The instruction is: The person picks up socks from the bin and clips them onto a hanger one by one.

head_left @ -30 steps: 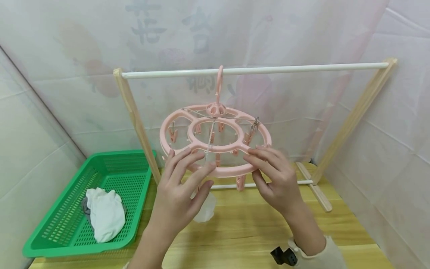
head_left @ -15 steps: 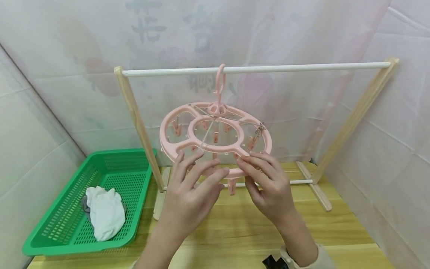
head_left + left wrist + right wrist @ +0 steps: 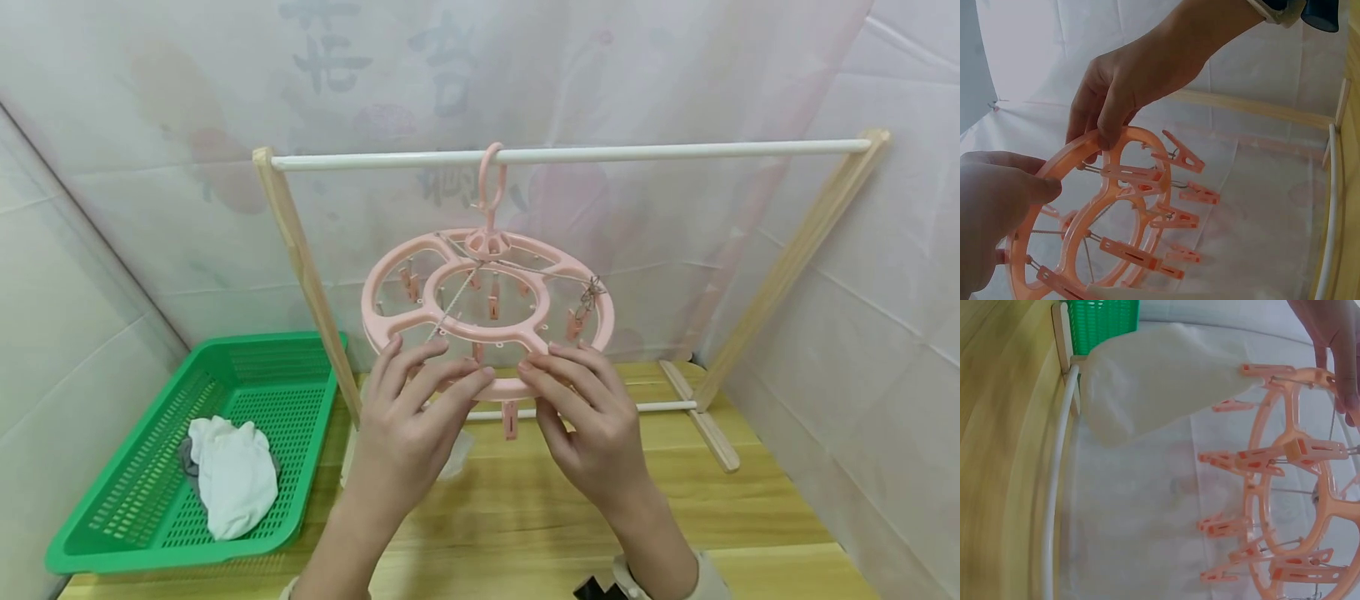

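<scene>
Two hands grip one pink clip hanger; one green basket.

A pale, translucent sheet printed with faint pink shapes and grey characters is hung across the back. White padded panels are seen at the left and right sides. A light wooden table with visible grain fills the lower part. A wooden rack with a white rail is stood along the table's far edge. Soft, even light is cast.
</scene>
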